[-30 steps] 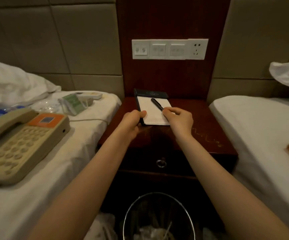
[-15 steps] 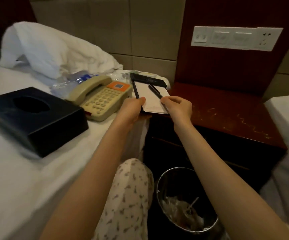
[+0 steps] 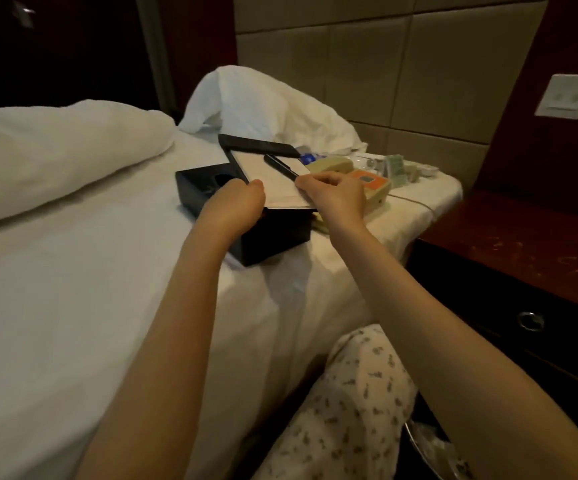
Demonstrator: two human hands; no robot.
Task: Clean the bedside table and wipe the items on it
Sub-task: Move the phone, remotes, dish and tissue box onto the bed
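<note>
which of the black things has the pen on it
The notepad, gripped by the left hand and right hand: the pen lies across its white page. The tissue box beneath it shows only an oval opening.

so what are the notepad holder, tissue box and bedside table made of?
notepad holder: likely black leatherette, matte flap.
tissue box: dark, smooth, faint sheen; leatherette or plastic, can't tell.
bedside table: reddish varnished wood or veneer, glossy, pale scuffs.

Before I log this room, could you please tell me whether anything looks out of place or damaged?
Yes: the telephone and black tissue box sit on the bed, not the bedside table, whose top shows pale scratches.
</note>
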